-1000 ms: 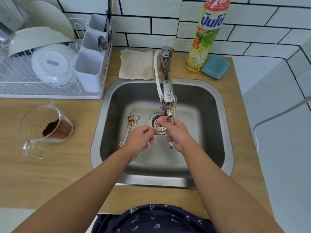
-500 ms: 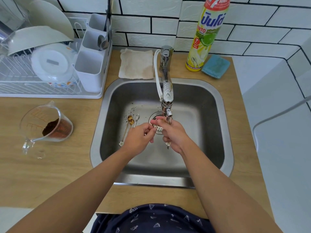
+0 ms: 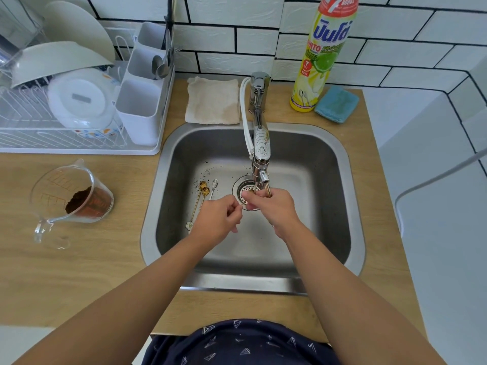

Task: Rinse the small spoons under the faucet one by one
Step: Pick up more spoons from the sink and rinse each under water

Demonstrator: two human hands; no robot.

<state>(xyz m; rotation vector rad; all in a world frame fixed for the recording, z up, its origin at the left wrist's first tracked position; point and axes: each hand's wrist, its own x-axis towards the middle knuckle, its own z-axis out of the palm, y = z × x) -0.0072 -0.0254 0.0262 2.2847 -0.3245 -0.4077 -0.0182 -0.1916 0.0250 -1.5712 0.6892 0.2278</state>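
Sink [image 3: 353,206] — steel basin set in a wooden desk [image 3: 79,272], drain strainer [image 3: 243,192] at its centre, directly beneath the faucet [image 3: 259,143]. My right hand [image 3: 274,206]: fingers curled round one small spoon [image 3: 267,191], of which only a short gold length shows above my knuckles, right under the faucet's outlet and over the strainer. My left hand [image 3: 220,218]: fingers curled, fingertips meeting those of the right; whether it pinches part of that same spoon I cannot tell. Remaining spoons [image 3: 204,192] — two gold ones and a silver one — lie together on the basin floor just left of the strainer, handles pointing toward me, dark specks scattered around their bowls. Glass measuring jug [image 3: 71,198]: on the desk left of the sink, brown powder in its bottom. Dish rack [image 3: 66,143]: behind the jug, holding plates and a white cutlery caddy [image 3: 142,109]. Folded cloth [image 3: 212,101], yellow detergent bottle [image 3: 319,69] and blue sponge [image 3: 337,104]: along the tiled wall behind the sink.
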